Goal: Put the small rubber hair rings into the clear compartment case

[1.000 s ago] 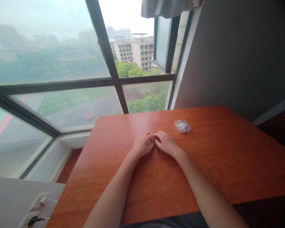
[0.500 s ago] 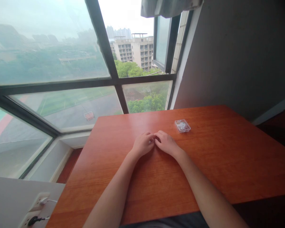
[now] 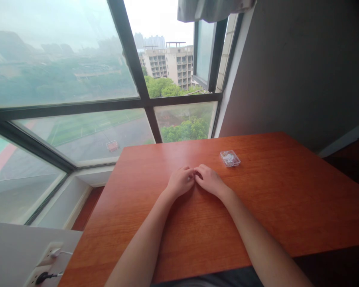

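Note:
My left hand (image 3: 181, 181) and my right hand (image 3: 208, 178) meet over the middle of the wooden table (image 3: 275, 191), their fingertips touching. Both have curled, closed fingers, pinched together at the point where they meet. Whatever lies between the fingertips is too small or too hidden to name. Beyond my right hand, to its right, a small clear plastic box (image 3: 230, 158) sits on the tabletop with little pale and yellowish pieces inside. Neither hand touches the box.
Behind the table's far edge stands a dark-framed window (image 3: 149, 103), one pane swung open. A grey wall (image 3: 287, 71) rises on the right. At lower left, plugs sit in wall sockets (image 3: 49, 255) beside the table's left edge.

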{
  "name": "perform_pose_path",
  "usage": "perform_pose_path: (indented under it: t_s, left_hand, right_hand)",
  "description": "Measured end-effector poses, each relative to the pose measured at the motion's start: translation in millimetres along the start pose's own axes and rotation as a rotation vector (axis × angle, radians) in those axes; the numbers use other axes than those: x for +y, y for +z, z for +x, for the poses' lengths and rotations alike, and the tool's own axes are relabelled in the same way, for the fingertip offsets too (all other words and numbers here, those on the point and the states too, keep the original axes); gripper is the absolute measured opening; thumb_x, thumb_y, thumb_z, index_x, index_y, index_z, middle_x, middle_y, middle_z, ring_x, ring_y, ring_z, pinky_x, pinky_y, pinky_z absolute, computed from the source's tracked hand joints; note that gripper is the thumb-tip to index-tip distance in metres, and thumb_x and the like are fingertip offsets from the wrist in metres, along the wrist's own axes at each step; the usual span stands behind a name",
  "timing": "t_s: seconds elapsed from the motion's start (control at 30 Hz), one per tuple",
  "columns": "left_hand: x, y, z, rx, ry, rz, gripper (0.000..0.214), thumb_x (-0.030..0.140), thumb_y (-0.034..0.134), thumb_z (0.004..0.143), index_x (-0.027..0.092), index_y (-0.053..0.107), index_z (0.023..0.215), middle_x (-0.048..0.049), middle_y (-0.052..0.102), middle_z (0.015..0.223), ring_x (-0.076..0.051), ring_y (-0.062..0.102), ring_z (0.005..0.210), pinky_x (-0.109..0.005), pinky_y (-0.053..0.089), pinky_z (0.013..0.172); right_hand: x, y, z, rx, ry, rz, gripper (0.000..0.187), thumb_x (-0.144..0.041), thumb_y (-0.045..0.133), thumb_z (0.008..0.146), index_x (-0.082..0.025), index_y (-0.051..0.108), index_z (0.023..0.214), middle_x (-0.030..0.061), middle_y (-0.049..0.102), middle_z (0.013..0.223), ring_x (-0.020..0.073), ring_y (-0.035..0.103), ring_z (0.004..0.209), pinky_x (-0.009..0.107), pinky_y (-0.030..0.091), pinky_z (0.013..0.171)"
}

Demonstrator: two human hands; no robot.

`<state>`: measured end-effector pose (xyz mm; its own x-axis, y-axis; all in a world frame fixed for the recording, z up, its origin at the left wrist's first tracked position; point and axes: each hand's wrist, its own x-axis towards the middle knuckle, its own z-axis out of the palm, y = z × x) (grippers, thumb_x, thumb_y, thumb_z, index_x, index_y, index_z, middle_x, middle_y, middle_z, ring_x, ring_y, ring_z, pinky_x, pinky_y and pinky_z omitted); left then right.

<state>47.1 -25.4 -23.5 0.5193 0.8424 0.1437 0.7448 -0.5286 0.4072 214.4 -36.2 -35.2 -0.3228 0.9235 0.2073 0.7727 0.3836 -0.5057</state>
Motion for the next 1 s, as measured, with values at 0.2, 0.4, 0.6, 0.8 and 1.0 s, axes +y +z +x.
perform_pose_path:
  t_s: [0.2,0.4,0.6,0.8,1.0]
  left_hand:
    - [-3.2,2.8,0.0,0.024,0.024,-0.002,0.018,0.019,0.049,0.08,0.022,0.064,0.089,-0.0021,0.06,0.086,-0.015,0.055,0.076,-0.025,0.039,0.066]
    - [-1.6,1.1,-0.1,0.01,0.011,0.002,0.017,0.019,0.049,0.08,0.022,0.064,0.089,-0.0023,0.061,0.086,-0.015,0.055,0.077,-0.025,0.039,0.066]
    - [-0.5,0.6,-0.1,0.009,0.006,-0.004,0.018,0.019,0.05,0.08,0.022,0.065,0.09,-0.0026,0.061,0.087,-0.015,0.056,0.078,-0.024,0.04,0.067]
    - [1.8,-1.0,0.2,-0.009,-0.026,-0.008,0.021,0.019,0.05,0.08,0.022,0.067,0.093,-0.0031,0.061,0.088,-0.016,0.056,0.078,-0.025,0.042,0.069]
    - [-0.2,0.3,-0.2,0.01,0.002,-0.005,0.02,0.019,0.05,0.081,0.023,0.066,0.092,-0.0025,0.061,0.087,-0.015,0.056,0.077,-0.025,0.041,0.067]
  right_hand:
    - [1.1,1.1,0.1,-0.004,0.0,-0.001,0.015,-0.019,0.05,0.09,-0.02,0.064,0.095,0.0034,0.059,0.091,0.0144,0.056,0.084,0.025,0.041,0.074]
    - [1.8,2.0,0.2,0.001,-0.003,0.009,0.015,-0.019,0.05,0.089,-0.02,0.064,0.095,0.0033,0.058,0.091,0.0143,0.056,0.084,0.025,0.041,0.075]
    - [1.9,2.0,0.2,0.001,-0.005,0.005,0.015,-0.019,0.05,0.089,-0.02,0.064,0.094,0.0029,0.058,0.09,0.0143,0.056,0.083,0.025,0.041,0.074]
    - [1.4,1.7,0.0,0.003,-0.007,0.005,0.015,-0.019,0.05,0.089,-0.02,0.064,0.094,0.0032,0.059,0.09,0.0143,0.056,0.083,0.025,0.041,0.074]
    - [0.7,1.0,0.3,0.003,-0.001,0.004,0.015,-0.019,0.05,0.089,-0.021,0.064,0.095,0.0031,0.059,0.09,0.0144,0.056,0.083,0.025,0.041,0.074]
